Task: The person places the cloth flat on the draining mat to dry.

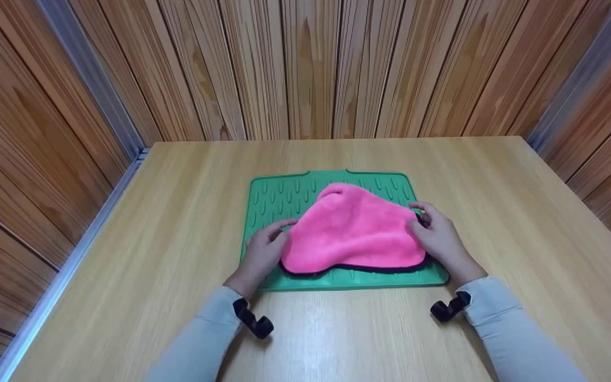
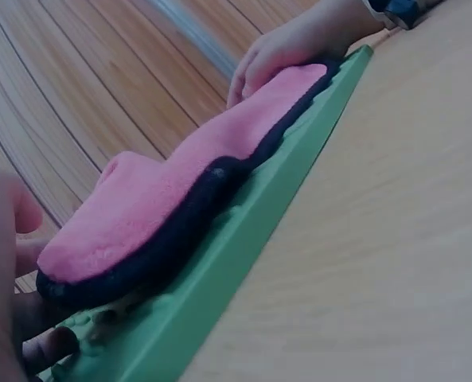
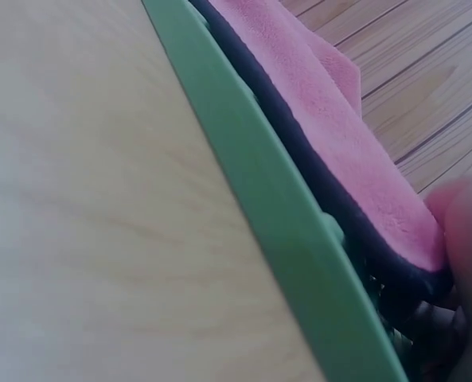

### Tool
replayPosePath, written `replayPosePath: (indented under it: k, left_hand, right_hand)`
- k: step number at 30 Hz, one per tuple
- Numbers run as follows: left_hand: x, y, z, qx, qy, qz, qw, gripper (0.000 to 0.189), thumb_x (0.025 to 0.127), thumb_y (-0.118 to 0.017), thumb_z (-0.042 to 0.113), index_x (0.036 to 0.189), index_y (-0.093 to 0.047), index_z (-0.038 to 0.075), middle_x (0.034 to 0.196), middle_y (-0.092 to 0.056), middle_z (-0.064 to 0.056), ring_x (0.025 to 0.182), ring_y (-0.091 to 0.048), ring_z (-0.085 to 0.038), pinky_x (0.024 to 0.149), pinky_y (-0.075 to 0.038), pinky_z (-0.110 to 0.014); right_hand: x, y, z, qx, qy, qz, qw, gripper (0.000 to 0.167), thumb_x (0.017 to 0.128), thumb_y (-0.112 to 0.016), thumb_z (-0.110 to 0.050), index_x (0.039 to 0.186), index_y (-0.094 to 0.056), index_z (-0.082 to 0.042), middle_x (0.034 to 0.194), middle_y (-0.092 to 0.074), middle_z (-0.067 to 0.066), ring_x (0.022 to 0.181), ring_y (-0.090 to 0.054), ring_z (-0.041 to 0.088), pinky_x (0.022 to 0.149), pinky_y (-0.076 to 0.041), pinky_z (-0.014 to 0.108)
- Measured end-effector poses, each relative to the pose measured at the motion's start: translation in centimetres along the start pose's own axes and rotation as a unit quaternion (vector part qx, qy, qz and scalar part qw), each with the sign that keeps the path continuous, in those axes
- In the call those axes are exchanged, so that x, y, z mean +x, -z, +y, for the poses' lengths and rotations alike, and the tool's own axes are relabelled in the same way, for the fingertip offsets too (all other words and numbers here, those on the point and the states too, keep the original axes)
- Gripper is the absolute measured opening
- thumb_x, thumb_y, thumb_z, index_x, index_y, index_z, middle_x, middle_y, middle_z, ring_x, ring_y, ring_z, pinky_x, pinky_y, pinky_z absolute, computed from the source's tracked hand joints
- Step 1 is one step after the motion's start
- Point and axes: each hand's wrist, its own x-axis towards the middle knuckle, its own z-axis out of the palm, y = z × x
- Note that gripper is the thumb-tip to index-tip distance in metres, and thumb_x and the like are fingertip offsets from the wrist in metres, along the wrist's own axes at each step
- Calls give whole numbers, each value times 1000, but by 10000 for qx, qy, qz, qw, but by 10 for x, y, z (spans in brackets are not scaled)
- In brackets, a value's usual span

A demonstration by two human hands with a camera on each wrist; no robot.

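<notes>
Cloth lies across the green mat, spread but not flat: it humps toward the mat's far edge. Both hands, left and right, pinch its ends by the mat's sides, neither end released yet.

Rumpled pink cloth on mat

A small booth is seen; whether it is set in a home or a workshop cannot be told. A light wooden table is closed in on three sides by brown board walls, and grey strips are set where they meet.
</notes>
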Motion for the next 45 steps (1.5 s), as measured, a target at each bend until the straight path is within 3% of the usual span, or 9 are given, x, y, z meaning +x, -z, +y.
replayPosePath:
  k: [3, 5, 11, 18, 24, 35, 38, 41, 45]
  left_hand:
    - [2, -1, 3, -351, 48, 42, 9994, 34, 116, -57, 29, 139, -81, 22, 149, -76, -7, 146, -64, -30, 118, -56, -47]
    - [6, -1, 1, -627, -66, 99, 9980, 31, 116, -60, 30, 133, -83, 19, 144, -79, -8, 142, -67, -29, 118, -57, -46]
    - [7, 0, 7, -1130, -308, 304, 9927, 21, 110, -71, 18, 118, -85, 6, 116, -84, -8, 110, -71, -17, 91, -58, -22]
    - [3, 8, 8, -2043, -494, 866, 9738, 17, 105, -75, 5, 120, -82, -1, 96, -76, 7, 96, -61, -12, 80, -54, -18]
    - [0, 16, 5, -2207, -844, 1308, 9628, 22, 103, -74, 0, 124, -79, -3, 90, -69, 10, 94, -59, -11, 83, -46, -23]
    - [10, 16, -18, -1158, -946, 374, 9881, 44, 97, -62, 4, 138, -76, 4, 86, -57, 2, 83, -51, -16, 68, -43, -23]
    - [19, 14, -29, -661, -638, 15, 9958, 53, 98, -62, 13, 149, -74, 19, 105, -70, -1, 98, -58, -20, 87, -47, -31]
    - [28, 11, -40, -57, -466, -273, 9985, 59, 97, -65, 19, 154, -71, 30, 133, -78, -3, 125, -56, -27, 117, -34, -47]
    - [40, 6, -53, 116, -450, -301, 9985, 56, 94, -72, 20, 149, -75, 32, 138, -81, 1, 137, -51, -31, 126, -21, -56]
  right_hand:
    - [1, 0, -1, 199, -74, 22, 9998, 54, 117, -54, -30, 165, -52, -4, 157, -58, 31, 141, -57, 42, 121, -51, 49]
    - [1, -1, -3, 313, -59, 115, 9994, 50, 118, -52, -29, 161, -56, -3, 162, -55, 29, 143, -57, 40, 120, -54, 40]
    - [0, -3, -10, 569, 37, 781, 9953, 38, 118, -57, -26, 146, -72, -4, 134, -70, 15, 103, -61, 17, 81, -51, 13]
    - [-1, -5, -14, 1259, 313, 1865, 9739, 28, 111, -71, -19, 130, -78, -1, 96, -67, -23, 93, -60, 4, 74, -51, 13]
    - [-5, -4, -13, 1812, 556, 2354, 9532, 19, 110, -70, -12, 124, -73, -1, 95, -64, -20, 92, -59, 8, 75, -51, 13]
    - [-4, -7, -8, 1888, 506, 1518, 9689, 29, 108, -59, -1, 135, -67, 5, 94, -62, -14, 84, -55, 6, 72, -48, 17]
    - [-4, -5, -8, 1780, 294, 978, 9787, 37, 111, -57, -5, 147, -61, 4, 100, -66, -12, 86, -57, 3, 73, -50, 15]
    - [-3, -3, -8, 1545, 96, 475, 9868, 45, 115, -56, -13, 158, -56, 0, 125, -73, 3, 99, -60, -1, 84, -52, 11]
    - [-2, -4, -9, 1279, -54, 225, 9915, 47, 118, -54, -25, 159, -58, -2, 148, -66, 17, 114, -59, 2, 96, -50, 8]
